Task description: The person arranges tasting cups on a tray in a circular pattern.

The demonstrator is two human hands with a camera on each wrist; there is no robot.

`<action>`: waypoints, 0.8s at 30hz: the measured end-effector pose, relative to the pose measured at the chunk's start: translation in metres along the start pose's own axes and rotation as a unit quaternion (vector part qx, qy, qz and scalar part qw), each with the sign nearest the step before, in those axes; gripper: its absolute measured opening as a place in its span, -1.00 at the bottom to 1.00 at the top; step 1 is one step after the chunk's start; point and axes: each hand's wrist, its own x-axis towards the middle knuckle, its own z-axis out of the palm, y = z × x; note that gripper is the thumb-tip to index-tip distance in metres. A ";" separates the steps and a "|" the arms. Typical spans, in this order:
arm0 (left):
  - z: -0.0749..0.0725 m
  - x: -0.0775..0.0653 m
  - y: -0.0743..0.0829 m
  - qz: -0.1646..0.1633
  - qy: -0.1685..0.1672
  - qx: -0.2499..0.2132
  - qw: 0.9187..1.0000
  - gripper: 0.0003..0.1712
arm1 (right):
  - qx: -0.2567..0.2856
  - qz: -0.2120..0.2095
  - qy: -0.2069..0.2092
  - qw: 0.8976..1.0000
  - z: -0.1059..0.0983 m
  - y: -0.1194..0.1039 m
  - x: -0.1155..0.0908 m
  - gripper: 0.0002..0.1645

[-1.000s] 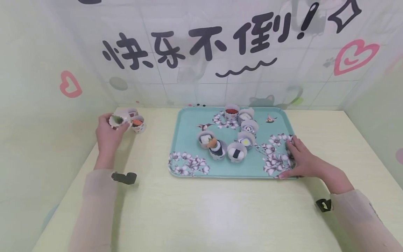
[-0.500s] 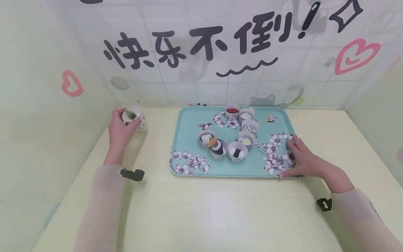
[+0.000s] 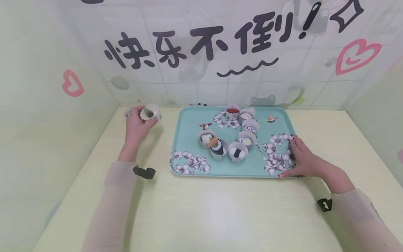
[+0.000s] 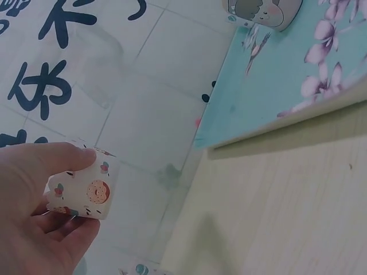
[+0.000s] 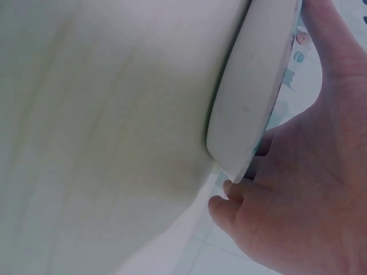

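Note:
My left hand point(image 3: 138, 124) grips a small white paper baking cup point(image 3: 151, 112) with something green inside. In the left wrist view, the cup's side point(image 4: 98, 192) shows a printed doughnut, and thumb and fingers close round it above the table. My right hand point(image 3: 306, 161) holds the front right corner of a light blue flowered tray point(image 3: 192, 168), the thumb at its front rim and the fingers over its right edge. On the tray, several paper cups with sushi-like pieces form a curved line, among them a cup with red filling point(image 3: 232, 111) and one with a black-banded white piece point(image 3: 237, 152).
Another cup point(image 3: 127, 112) stands at the back left, mostly hidden behind my left hand. A printed sheet point(image 3: 201, 77) rises along the back edge of the pale wooden table point(image 3: 201, 210). Pale side panels point(image 3: 37, 140) stand left and right.
My left hand has carried the cup with the green contents rightward, past the cups at the back left, toward the tray. The right hand and tray have stayed in place.

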 end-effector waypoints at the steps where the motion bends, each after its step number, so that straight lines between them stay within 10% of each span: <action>1: 0.003 0.001 0.001 0.003 -0.004 -0.002 1.000 -0.19 | 0.001 0.001 -0.001 1.000 0.000 0.000 0.000 0.72; 24: 0.072 0.007 0.020 0.052 -0.116 0.032 0.991 -0.25 | 0.003 0.003 -0.002 1.000 -0.002 -0.001 0.000 0.73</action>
